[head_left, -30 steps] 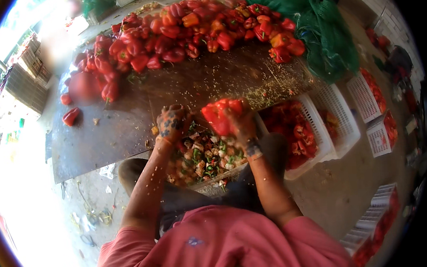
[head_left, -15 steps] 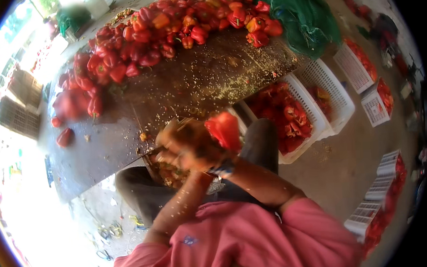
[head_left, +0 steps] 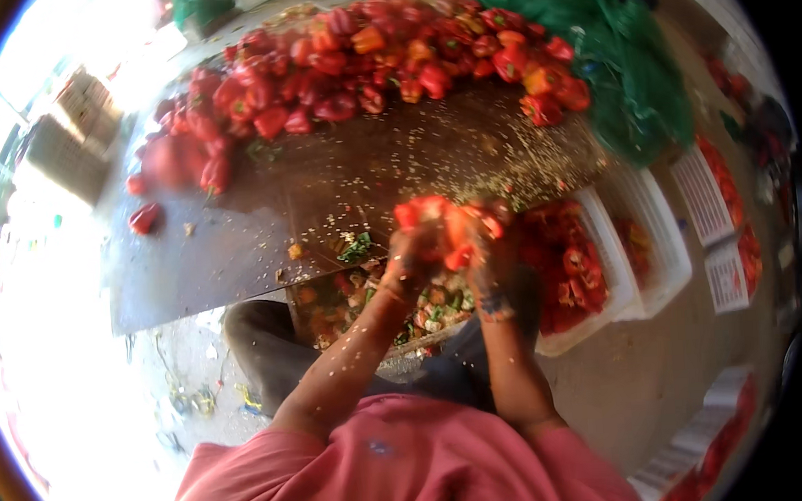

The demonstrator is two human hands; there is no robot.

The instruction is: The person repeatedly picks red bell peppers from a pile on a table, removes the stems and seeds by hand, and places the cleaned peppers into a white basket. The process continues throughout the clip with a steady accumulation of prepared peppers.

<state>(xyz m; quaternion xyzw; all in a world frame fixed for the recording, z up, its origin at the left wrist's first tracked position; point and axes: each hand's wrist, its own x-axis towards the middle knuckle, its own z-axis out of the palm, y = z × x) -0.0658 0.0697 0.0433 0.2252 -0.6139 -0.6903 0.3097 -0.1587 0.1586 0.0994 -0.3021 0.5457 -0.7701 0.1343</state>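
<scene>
Both hands are up over the near edge of the table, closed on a red bell pepper (head_left: 457,229) that looks torn open. My left hand (head_left: 412,255) grips its left side. My right hand (head_left: 489,256) has the right side, its fingers partly blurred by motion. Under them, between my knees, sits a box of pepper cores and green stems (head_left: 437,308). A crate of opened red peppers (head_left: 578,267) stands just right of my right hand. Pale seeds cling to my forearms.
A large heap of whole red peppers (head_left: 317,72) covers the far side of the brown table (head_left: 342,181), which is strewn with seeds. Green netting (head_left: 633,71) lies at the far right. A second white crate (head_left: 663,253) and more filled crates (head_left: 705,195) stand to the right.
My hands were together at the left, with a red pepper beside them. They have moved right and apart, and both now hold the opened pepper. The view has shifted slightly.
</scene>
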